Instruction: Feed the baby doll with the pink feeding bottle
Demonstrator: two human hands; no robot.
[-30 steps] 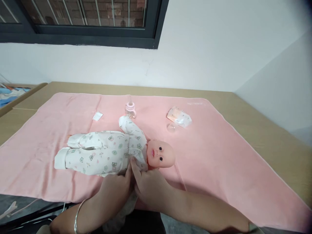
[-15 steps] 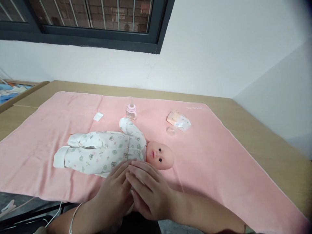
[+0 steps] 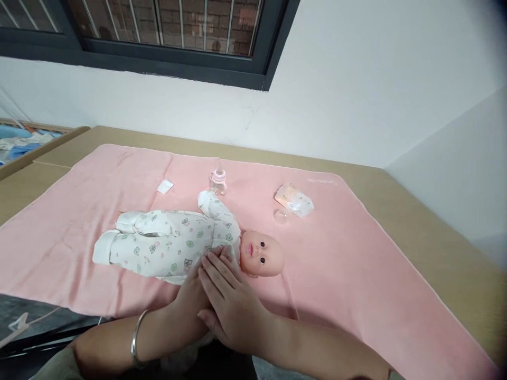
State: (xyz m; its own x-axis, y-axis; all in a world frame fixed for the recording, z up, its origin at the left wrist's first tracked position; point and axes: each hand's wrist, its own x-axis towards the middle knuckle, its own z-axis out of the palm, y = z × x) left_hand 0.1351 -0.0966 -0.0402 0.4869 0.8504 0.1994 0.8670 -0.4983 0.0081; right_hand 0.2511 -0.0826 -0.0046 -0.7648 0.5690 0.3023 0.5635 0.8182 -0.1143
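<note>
Right hand (image 3: 229,309) lies flat over left hand (image 3: 190,301), fingers extended, nothing clenched; fingertips (image 3: 216,256) press on chest of baby doll (image 3: 190,245). Left hand mostly hidden beneath; cannot tell whether it grasps anything. Judged step: stacked-hand press on doll's chest. Next move likely calls for steady downward push, hands kept centred. Doll lies on back on pink blanket (image 3: 356,264), head toward right, dressed in white printed romper. Baby bottle (image 3: 218,182) stands beyond doll, apart.
</note>
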